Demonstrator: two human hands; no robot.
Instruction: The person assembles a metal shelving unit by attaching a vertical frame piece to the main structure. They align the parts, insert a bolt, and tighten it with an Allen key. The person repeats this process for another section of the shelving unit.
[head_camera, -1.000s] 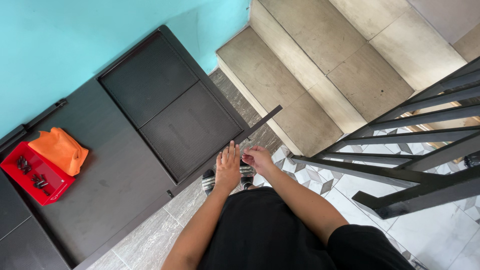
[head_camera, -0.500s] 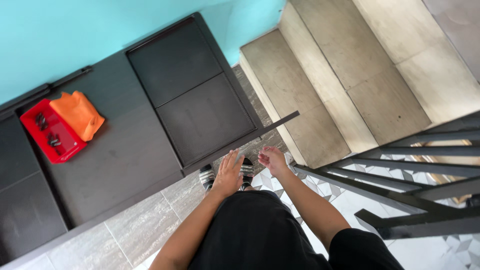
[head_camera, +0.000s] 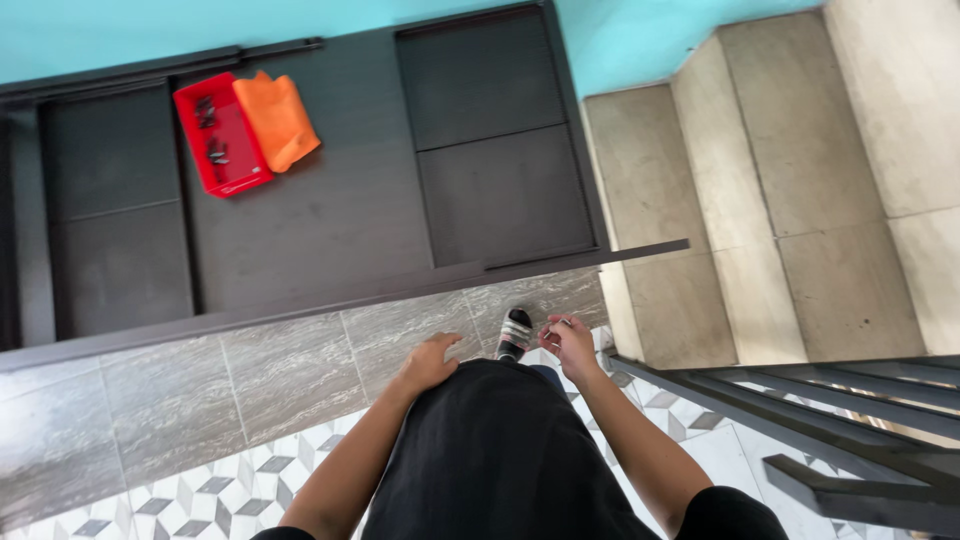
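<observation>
My left hand (head_camera: 430, 362) rests against the front of my black shirt (head_camera: 500, 450), fingers loosely apart and holding nothing. A little to its right, my right hand (head_camera: 570, 345) hovers with its fingertips pinched together; whether something small sits between them is too small to tell. Between the two hands my foot in a striped sandal (head_camera: 515, 335) shows on the floor. Ahead of both hands a large dark furniture panel (head_camera: 340, 220) lies flat, with a red tray (head_camera: 220, 135) of small metal parts and an orange cloth (head_camera: 278, 118) on it.
Concrete stairs (head_camera: 760, 200) rise at the right. A black metal railing (head_camera: 830, 420) crosses the lower right beside my right arm. The floor is grey marble tile (head_camera: 270, 380) with patterned tile (head_camera: 230, 480) nearer me. A turquoise wall (head_camera: 100, 30) runs behind the panel.
The view has swung, so the panel and red tray now lie more squarely ahead. My hands have drawn slightly apart, the left settling on my shirt.
</observation>
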